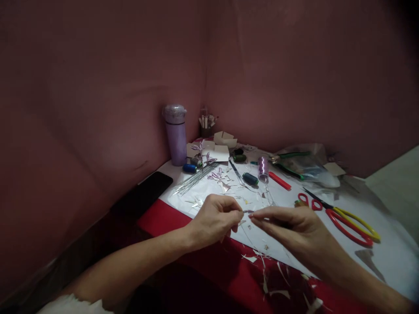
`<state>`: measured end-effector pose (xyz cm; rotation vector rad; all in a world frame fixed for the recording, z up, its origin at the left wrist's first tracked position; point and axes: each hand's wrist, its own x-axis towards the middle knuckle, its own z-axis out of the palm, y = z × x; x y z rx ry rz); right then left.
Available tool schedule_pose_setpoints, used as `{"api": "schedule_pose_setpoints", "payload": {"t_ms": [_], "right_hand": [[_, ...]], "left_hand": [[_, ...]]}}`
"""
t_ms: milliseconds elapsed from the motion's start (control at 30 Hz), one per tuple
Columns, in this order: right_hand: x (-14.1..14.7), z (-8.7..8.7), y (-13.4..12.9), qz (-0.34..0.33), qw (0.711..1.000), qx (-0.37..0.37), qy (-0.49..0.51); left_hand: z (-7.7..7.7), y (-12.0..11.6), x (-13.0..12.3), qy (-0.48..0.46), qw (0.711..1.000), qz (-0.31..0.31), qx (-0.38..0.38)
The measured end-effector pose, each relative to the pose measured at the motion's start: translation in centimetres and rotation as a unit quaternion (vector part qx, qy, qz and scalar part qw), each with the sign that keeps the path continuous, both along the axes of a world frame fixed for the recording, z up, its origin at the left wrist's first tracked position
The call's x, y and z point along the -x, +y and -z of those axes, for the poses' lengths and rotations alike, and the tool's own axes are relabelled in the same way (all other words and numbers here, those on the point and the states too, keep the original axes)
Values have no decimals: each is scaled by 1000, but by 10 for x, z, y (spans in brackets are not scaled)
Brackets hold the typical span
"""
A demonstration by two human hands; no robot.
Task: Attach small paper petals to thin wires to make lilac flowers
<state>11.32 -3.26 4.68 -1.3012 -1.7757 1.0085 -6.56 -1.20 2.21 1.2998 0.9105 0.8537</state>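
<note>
In front of me, my left hand [218, 216] pinches a tiny dark purple piece [248, 212] between thumb and fingertips. Close by on the right, my right hand [294, 224] has its thumb and fingers brought together at the piece's other end; what they grip is too small to make out. Just beyond the fingers stands a spool of shiny lilac thread [263, 169], with loose strands trailing toward my right hand. Purple wire-stemmed leaves [216, 175] lie on the white paper past my left hand, near a bundle of thin wires [194, 179].
Scissors with red and yellow handles [353, 224] and green-handled pliers [291, 165] lie to the right. At the back left are a lilac bottle [176, 141] and a black phone [144, 192]. Blue thread spools [250, 178] and paper scraps [250, 258] are scattered about.
</note>
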Motion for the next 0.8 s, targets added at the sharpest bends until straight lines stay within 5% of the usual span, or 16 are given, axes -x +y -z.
{"api": "schedule_pose_setpoints", "payload": {"t_ms": [167, 300, 467, 633, 800], "right_hand": [[-17, -17, 32, -75, 995, 59, -23], [-14, 5, 33, -53, 986, 138, 79], [-3, 24, 3, -26, 997, 43, 64], [-10, -7, 7, -47, 997, -45, -45], [-19, -9, 31, -64, 989, 123, 46]], "left_hand": [[-5, -5, 2, -53, 988, 125, 74], [-6, -2, 1, -131, 982, 90, 106], [-2, 2, 0, -64, 997, -6, 53], [-4, -4, 0, 16, 999, 49, 13], [-10, -6, -1, -99, 985, 112, 88]]}}
